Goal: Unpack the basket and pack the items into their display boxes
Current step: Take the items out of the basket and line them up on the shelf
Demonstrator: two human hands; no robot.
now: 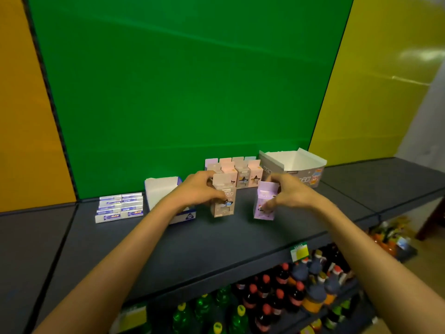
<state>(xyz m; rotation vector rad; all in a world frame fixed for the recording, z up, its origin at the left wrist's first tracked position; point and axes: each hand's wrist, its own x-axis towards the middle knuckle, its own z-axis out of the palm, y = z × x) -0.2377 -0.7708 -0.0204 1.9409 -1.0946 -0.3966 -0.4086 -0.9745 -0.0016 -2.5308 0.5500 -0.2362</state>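
From the head view I see a dark shelf running across the middle of the frame, with a green panel behind it and yellow panels at the far left and right. At center left of the shelf lies a stack of flat white-and-blue packs. Just right of them stands an open white box, partly hidden by my left forearm. Behind my hands, at center, a cluster of pink cartons stands upright in rows. To the right of the cluster sits an open grey display box with a white inside. Below the shelf edge, at lower center and right, bottles with red, yellow and green caps fill a lower rack, and a green-and-yellow price tag hangs on the shelf lip.

The printing on the cartons, packs and grey box is too blurred for me to read.

My left hand grips a pink carton from its left side, thumb across the front, the carton upright on the shelf. My right hand holds a lilac carton from its right side, fingers curled on its front. The two cartons stand near each other, apart, just in front of the cluster.
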